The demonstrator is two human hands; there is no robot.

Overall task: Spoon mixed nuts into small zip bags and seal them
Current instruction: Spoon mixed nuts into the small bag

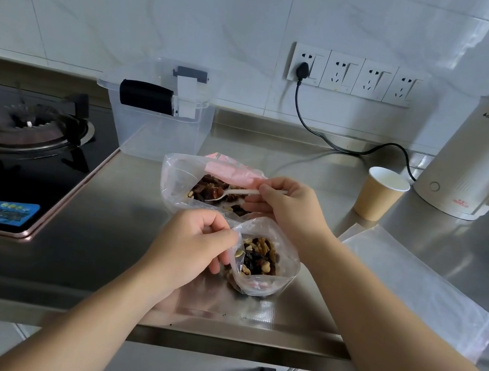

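A: Far left?
B: Gas hob (18,126), black glass, set into the steel counter (118,228). Right of it, at the back, a clear lidded plastic box (160,118).

A: Centre?
B: Left hand (194,242), fingers curled, pinching the left rim of a small zip bag (262,260). Bag stands open on the near counter, partly filled with mixed nuts (260,256). Just behind it, touching or nearly so, a large clear bag (178,180) of nuts with a pink strip, lying open.

A: Right hand?
B: Right hand (288,206), fingers closed around the handle of a white plastic spoon (235,193). Bowl of the spoon sits inside the large bag, among the nuts. Cannot tell if it is loaded.

A: Further right?
B: Paper cup (378,196), upright, far side. Flat stack of clear empty bags (421,288) near the counter edge. Cream electric kettle (482,162) at far right, black cord (341,145) running to a wall socket strip (354,75).
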